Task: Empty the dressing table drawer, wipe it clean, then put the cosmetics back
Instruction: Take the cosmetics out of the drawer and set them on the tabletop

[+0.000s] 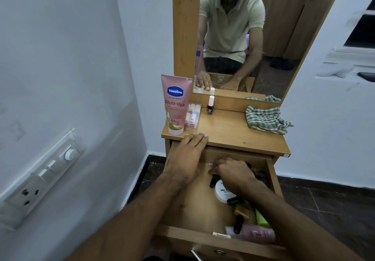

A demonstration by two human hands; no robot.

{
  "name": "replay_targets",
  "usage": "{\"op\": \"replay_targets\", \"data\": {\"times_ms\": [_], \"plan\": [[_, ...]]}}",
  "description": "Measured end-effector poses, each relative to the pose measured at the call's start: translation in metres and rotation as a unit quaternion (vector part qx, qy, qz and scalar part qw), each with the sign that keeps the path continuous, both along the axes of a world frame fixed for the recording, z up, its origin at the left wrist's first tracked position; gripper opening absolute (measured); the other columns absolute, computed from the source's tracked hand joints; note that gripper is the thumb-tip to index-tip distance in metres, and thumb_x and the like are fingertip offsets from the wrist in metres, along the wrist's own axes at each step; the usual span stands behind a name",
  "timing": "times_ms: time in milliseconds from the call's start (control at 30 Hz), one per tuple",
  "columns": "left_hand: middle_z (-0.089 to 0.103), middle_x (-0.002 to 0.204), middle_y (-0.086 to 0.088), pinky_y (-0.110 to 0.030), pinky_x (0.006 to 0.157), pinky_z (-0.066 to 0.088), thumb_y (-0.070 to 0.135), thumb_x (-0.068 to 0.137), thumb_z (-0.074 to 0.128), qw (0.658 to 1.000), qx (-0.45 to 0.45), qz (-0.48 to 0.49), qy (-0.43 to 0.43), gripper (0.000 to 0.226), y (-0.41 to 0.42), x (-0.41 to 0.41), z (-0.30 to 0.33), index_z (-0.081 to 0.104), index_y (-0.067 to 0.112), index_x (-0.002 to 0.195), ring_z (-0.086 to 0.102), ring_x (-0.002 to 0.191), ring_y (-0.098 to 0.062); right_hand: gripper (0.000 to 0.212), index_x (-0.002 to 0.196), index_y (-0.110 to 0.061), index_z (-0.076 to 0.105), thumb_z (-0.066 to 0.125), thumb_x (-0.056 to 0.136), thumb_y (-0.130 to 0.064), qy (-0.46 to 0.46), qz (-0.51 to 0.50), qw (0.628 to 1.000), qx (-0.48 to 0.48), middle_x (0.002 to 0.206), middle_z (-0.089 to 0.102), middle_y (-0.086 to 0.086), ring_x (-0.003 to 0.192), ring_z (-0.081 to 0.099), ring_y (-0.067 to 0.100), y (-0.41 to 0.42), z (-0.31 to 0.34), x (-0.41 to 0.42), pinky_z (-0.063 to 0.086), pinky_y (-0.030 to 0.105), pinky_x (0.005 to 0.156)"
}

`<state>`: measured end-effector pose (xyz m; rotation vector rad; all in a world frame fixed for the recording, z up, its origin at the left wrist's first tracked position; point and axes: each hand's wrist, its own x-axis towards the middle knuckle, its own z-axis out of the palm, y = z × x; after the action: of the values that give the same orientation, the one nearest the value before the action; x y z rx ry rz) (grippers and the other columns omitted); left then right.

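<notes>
The wooden drawer (188, 206) is pulled out below the dressing table top (229, 132). My left hand (186, 155) lies flat, fingers together, on the table's front edge. My right hand (233, 172) reaches into the back of the drawer, fingers curled over small items; what it grips is hidden. In the drawer lie a white round nail polish remover tub (222, 192), dark small bottles (237, 223), a pink tube (255, 234) and a green item (261, 218). On the top stand a pink Vaseline tube (175, 106), a clear box of small tubes (192, 114) and a dark nail polish bottle (210, 106).
A green checked cloth (265, 119) lies crumpled at the table's right rear. A mirror (243, 37) in a wooden frame rises behind the top. White walls close in on both sides, with a switchboard (40, 177) on the left wall. The floor is dark tile.
</notes>
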<state>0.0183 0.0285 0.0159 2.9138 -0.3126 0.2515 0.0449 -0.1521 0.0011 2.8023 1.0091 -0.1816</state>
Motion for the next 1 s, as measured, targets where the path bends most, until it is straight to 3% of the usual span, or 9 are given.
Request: {"op": "replay_targets", "data": {"times_ms": [100,233,333,467,567,700,867,1000], "plan": [[0.016,0.168,0.007,-0.039,0.116,0.037,0.006,0.080,0.074,1.000,0.000,-0.011,0.014,0.103,0.002,0.001,0.007,0.013,0.024,0.161,0.016,0.149,-0.018,0.037,0.135,-0.026,0.060,0.056,0.098,-0.019,-0.020,0.013,1.000,0.008,0.135,0.053,0.001,0.126,0.048,0.023,-0.004,-0.001,0.001,0.049,0.038,0.081],[0.021,0.166,0.008,-0.036,0.114,0.037,0.001,0.083,0.068,0.999,-0.031,-0.020,0.037,0.095,0.004,0.003,0.016,0.019,0.024,0.160,0.018,0.147,-0.018,0.035,0.133,-0.026,0.053,0.054,0.099,-0.023,-0.049,0.025,0.997,0.057,0.129,0.056,-0.003,0.120,0.053,0.020,-0.014,0.000,-0.003,0.044,0.034,0.086],[0.025,0.165,0.008,-0.034,0.118,0.028,-0.004,0.083,0.063,0.996,-0.064,-0.016,0.053,0.091,0.006,0.006,0.019,0.024,0.025,0.160,0.018,0.148,-0.017,0.021,0.121,-0.028,0.053,0.050,0.100,-0.026,-0.012,-0.033,0.982,0.184,0.114,0.055,-0.007,0.103,0.059,0.017,-0.022,0.007,-0.011,0.049,0.037,0.080],[0.027,0.165,0.008,-0.038,0.118,0.030,-0.003,0.083,0.063,0.995,-0.077,-0.010,0.056,0.088,0.005,0.006,0.018,0.027,0.025,0.159,0.019,0.148,-0.017,0.022,0.119,-0.028,0.061,0.064,0.097,-0.030,0.092,-0.117,0.891,0.428,0.108,0.065,-0.014,0.095,0.062,0.004,-0.026,0.030,-0.014,0.052,0.030,0.081],[0.026,0.165,0.006,-0.041,0.118,0.033,-0.001,0.085,0.064,0.997,-0.065,-0.005,0.049,0.087,0.001,0.005,0.017,0.025,0.023,0.159,0.019,0.147,-0.018,0.023,0.113,-0.031,0.066,0.072,0.092,-0.038,0.087,-0.166,0.830,0.525,0.097,0.070,-0.011,0.089,0.065,0.001,-0.022,0.049,-0.005,0.052,0.021,0.075],[0.029,0.164,0.005,-0.041,0.119,0.032,-0.002,0.086,0.065,0.997,-0.051,0.001,0.052,0.085,-0.001,0.007,0.023,0.028,0.023,0.158,0.021,0.147,-0.020,0.025,0.107,-0.029,0.068,0.077,0.087,-0.041,0.049,-0.218,0.815,0.535,0.091,0.070,-0.009,0.081,0.067,0.009,-0.011,0.059,0.015,0.056,0.029,0.072],[0.034,0.161,0.005,-0.047,0.114,0.040,-0.005,0.091,0.058,0.998,-0.038,0.020,0.038,0.076,-0.002,0.010,0.024,0.034,0.027,0.155,0.025,0.147,-0.021,0.028,0.104,-0.028,0.070,0.081,0.082,-0.041,0.051,-0.258,0.826,0.498,0.091,0.070,-0.009,0.084,0.065,0.011,0.005,0.056,0.039,0.057,0.041,0.081],[0.034,0.162,0.005,-0.050,0.108,0.046,-0.005,0.090,0.056,0.999,-0.030,0.026,0.015,0.077,-0.001,0.011,0.015,0.032,0.028,0.155,0.024,0.147,-0.020,0.030,0.108,-0.028,0.071,0.079,0.083,-0.043,0.041,-0.267,0.833,0.483,0.092,0.069,-0.011,0.087,0.065,0.010,0.015,0.057,0.059,0.056,0.042,0.084]]}}
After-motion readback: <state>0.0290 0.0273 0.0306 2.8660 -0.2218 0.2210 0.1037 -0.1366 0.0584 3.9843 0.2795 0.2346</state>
